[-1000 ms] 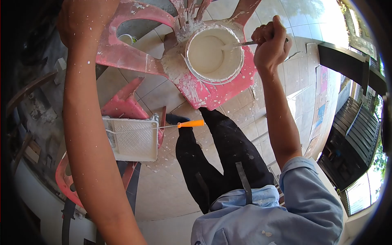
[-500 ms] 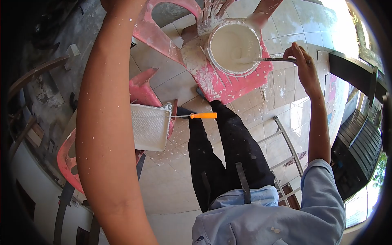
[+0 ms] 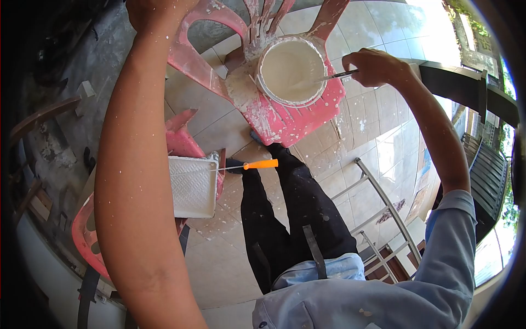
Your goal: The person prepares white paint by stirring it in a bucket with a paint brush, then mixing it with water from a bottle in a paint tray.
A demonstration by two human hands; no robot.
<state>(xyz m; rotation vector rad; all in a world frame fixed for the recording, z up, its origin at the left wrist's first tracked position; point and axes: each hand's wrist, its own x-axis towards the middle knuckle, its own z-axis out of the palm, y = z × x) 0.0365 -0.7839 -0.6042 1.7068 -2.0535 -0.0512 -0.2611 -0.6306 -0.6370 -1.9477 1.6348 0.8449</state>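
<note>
My right hand (image 3: 378, 68) is closed around the end of a thin dark stick (image 3: 338, 75), whose far end reaches into the pale paint of a white bucket (image 3: 292, 71). What the tool's far end looks like is hidden in the paint. The bucket stands on the seat of a paint-spattered red plastic chair (image 3: 285, 125). Stretched up close to the camera, my left arm leads to my left hand (image 3: 159, 11) at the top edge, where its fingers are out of frame. Beneath that forearm, a paint roller with an orange handle (image 3: 262, 164) lies across a white paint tray (image 3: 194, 189).
A second red chair (image 3: 85, 230) sits under the tray. To the right, a metal ladder (image 3: 386, 203) leans low near my legs. Paint-specked cardboard (image 3: 359, 118) covers some tiles. Wooden pieces (image 3: 46, 115) lie at far left, and a black slatted bench (image 3: 482, 178) at far right.
My right hand has moved left toward the bucket, and less of the stick shows beyond the rim. The view has shifted a little, with more of my left hand showing at the top.
</note>
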